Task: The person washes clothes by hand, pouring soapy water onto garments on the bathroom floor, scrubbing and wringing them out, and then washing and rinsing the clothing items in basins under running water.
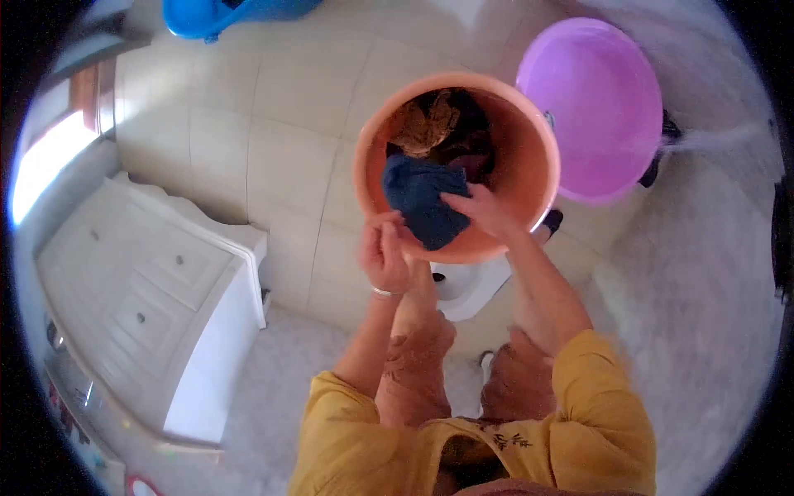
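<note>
A dark blue cloth garment (426, 198) is spread between my hands over the near side of an orange tub (529, 157). My right hand (482, 211) grips its right edge, fingers closed on the fabric. At the garment's left edge, my left hand (385, 252) has its fingers curled in a pinch; the fingertips meet the cloth there. Deeper in the tub lies a heap of dark clothes (475, 124) with a brown patterned piece (426, 124) on top. The exact kind of the blue garment does not show.
Right of the orange tub stands a pink-purple basin (591, 107). A blue tub (194, 21) is at the top left, and a white cabinet (207, 331) stands to the left. Something white, perhaps a stool or squat pan (471, 289), shows under the orange tub's near side. The floor (289, 165) is tiled.
</note>
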### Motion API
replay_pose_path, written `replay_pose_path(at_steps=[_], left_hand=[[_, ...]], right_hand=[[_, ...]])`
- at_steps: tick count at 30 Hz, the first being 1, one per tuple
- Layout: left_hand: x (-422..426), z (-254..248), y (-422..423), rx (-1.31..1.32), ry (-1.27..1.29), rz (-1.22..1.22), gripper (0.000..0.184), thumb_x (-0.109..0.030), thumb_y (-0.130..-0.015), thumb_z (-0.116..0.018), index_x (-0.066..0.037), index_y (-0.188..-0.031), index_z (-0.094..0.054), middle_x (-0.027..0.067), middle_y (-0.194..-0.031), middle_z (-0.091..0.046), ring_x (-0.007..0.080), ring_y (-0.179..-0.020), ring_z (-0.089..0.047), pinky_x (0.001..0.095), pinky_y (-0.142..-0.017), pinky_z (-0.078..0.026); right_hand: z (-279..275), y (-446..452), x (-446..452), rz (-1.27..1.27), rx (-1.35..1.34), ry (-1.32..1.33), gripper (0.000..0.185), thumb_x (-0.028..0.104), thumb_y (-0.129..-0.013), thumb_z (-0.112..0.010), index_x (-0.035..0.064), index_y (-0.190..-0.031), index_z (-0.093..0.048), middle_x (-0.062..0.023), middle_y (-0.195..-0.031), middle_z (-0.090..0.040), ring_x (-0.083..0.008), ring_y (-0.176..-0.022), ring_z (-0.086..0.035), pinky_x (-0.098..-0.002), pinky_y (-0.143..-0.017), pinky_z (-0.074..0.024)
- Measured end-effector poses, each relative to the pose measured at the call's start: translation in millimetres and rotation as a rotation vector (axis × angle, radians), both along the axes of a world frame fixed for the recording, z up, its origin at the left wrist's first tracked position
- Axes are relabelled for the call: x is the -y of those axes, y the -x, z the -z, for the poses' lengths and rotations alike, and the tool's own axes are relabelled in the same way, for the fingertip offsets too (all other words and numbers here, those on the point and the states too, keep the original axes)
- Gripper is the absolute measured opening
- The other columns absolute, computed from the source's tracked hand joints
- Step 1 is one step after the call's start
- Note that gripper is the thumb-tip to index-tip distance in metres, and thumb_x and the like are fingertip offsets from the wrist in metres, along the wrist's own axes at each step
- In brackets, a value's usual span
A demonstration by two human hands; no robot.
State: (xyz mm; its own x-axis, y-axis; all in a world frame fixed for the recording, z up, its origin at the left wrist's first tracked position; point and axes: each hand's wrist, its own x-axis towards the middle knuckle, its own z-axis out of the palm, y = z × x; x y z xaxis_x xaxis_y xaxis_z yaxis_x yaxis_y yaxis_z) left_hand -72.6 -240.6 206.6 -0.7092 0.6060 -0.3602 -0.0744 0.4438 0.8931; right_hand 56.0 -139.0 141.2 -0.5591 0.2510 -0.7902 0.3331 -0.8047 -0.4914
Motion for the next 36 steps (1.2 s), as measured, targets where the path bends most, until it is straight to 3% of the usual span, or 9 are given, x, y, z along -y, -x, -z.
replay_pose_path(at_steps=[4, 6, 9, 11, 15, 26, 30, 33, 36], left_hand=[[-17, -6, 17, 0.004, 0.062, -0.035, 0.016, -0.010, -0.083, -0.043, 0.002, -0.082, -0.054, 0.0031, -0.070, -0.053, 0.0068, -0.061, -0.046, 0.0195, -0.056, -0.039], [-19, 11, 17, 0.020, 0.145, 0.093, 0.016, -0.012, -0.082, -0.045, 0.001, -0.082, -0.054, 0.0043, -0.070, -0.054, 0.0099, -0.061, -0.049, 0.0219, -0.056, -0.040], [-36, 53, 14, -0.135, 0.245, 0.390, 0.017, -0.016, -0.080, -0.049, 0.000, -0.083, -0.055, 0.0073, -0.071, -0.055, 0.0183, -0.063, -0.052, 0.0279, -0.058, -0.041], [-50, 63, 12, -0.235, 0.472, 0.646, 0.025, -0.024, -0.075, -0.054, -0.003, -0.088, -0.055, 0.0157, -0.089, -0.054, 0.0326, -0.078, -0.052, 0.0381, -0.068, -0.042], [-73, 108, 3, -0.379, 0.762, 0.822, 0.041, -0.030, -0.073, -0.056, -0.006, -0.105, -0.048, 0.0183, -0.111, -0.043, 0.0326, -0.098, -0.045, 0.0395, -0.077, -0.041], [-88, 154, -68, -0.657, 0.860, 1.299, 0.080, -0.033, -0.068, -0.061, -0.015, -0.130, -0.015, 0.0170, -0.125, -0.029, 0.0313, -0.109, -0.037, 0.0386, -0.084, -0.040], [-98, 160, -67, -0.361, 1.104, 1.317, 0.077, -0.030, -0.069, -0.060, -0.012, -0.130, -0.016, 0.0163, -0.121, -0.037, 0.0303, -0.098, -0.049, 0.0370, -0.078, -0.044], [-85, 156, -57, -0.403, 1.081, 1.255, 0.061, -0.024, -0.070, -0.056, -0.006, -0.123, -0.033, 0.0174, -0.109, -0.049, 0.0300, -0.087, -0.054, 0.0363, -0.074, -0.045], [-70, 127, -42, -0.182, 0.765, 1.007, 0.038, -0.020, -0.070, -0.054, 0.001, -0.102, -0.051, 0.0190, -0.093, -0.056, 0.0297, -0.086, -0.054, 0.0352, -0.074, -0.044]], right_hand=[[-24, -36, 11, -1.047, 0.016, -1.105, 0.037, 0.029, -0.070, -0.061, 0.0044, -0.097, -0.057, -0.0150, -0.095, -0.057, -0.0264, -0.080, -0.055, -0.0323, -0.076, -0.0413], [-44, -61, 16, -0.060, 0.088, -0.161, 0.035, 0.026, -0.068, -0.063, 0.0044, -0.096, -0.057, -0.0129, -0.091, -0.058, -0.0268, -0.080, -0.055, -0.0315, -0.076, -0.0406], [-92, -100, -12, -0.132, 0.303, -0.697, 0.040, 0.025, -0.063, -0.068, 0.0024, -0.094, -0.057, -0.0090, -0.091, -0.059, -0.0184, -0.083, -0.055, -0.0332, -0.075, -0.0421], [-136, -140, -35, 0.212, 0.198, -0.267, 0.041, 0.022, -0.061, -0.070, 0.0003, -0.093, -0.057, -0.0071, -0.092, -0.059, -0.0170, -0.086, -0.054, -0.0326, -0.077, -0.0423], [-173, -166, -84, 0.080, 0.797, -0.675, 0.030, 0.006, -0.069, -0.063, -0.0003, -0.098, -0.055, -0.0060, -0.090, -0.058, -0.0145, -0.080, -0.054, -0.0283, -0.074, -0.0431], [-174, -277, -101, 0.903, 0.514, -1.659, 0.035, 0.024, -0.079, -0.051, -0.0036, -0.100, -0.052, -0.0164, -0.096, -0.055, -0.0273, -0.085, -0.055, -0.0356, -0.073, -0.0457], [-151, -259, -115, 0.955, 0.656, -1.246, 0.019, 0.010, -0.073, -0.061, 0.0018, -0.089, -0.056, -0.0082, -0.085, -0.059, -0.0183, -0.073, -0.056, -0.0314, -0.065, -0.0463], [-109, -233, -124, -0.211, 0.913, -1.289, 0.032, 0.013, -0.068, -0.066, 0.0050, -0.097, -0.054, -0.0108, -0.098, -0.054, -0.0231, -0.087, -0.053, -0.0285, -0.073, -0.0424], [-70, -215, -95, -0.196, 0.665, -1.262, 0.052, 0.016, -0.062, -0.069, 0.0075, -0.109, -0.047, -0.0133, -0.107, -0.048, -0.0276, -0.097, -0.048, -0.0330, -0.080, -0.0401]])
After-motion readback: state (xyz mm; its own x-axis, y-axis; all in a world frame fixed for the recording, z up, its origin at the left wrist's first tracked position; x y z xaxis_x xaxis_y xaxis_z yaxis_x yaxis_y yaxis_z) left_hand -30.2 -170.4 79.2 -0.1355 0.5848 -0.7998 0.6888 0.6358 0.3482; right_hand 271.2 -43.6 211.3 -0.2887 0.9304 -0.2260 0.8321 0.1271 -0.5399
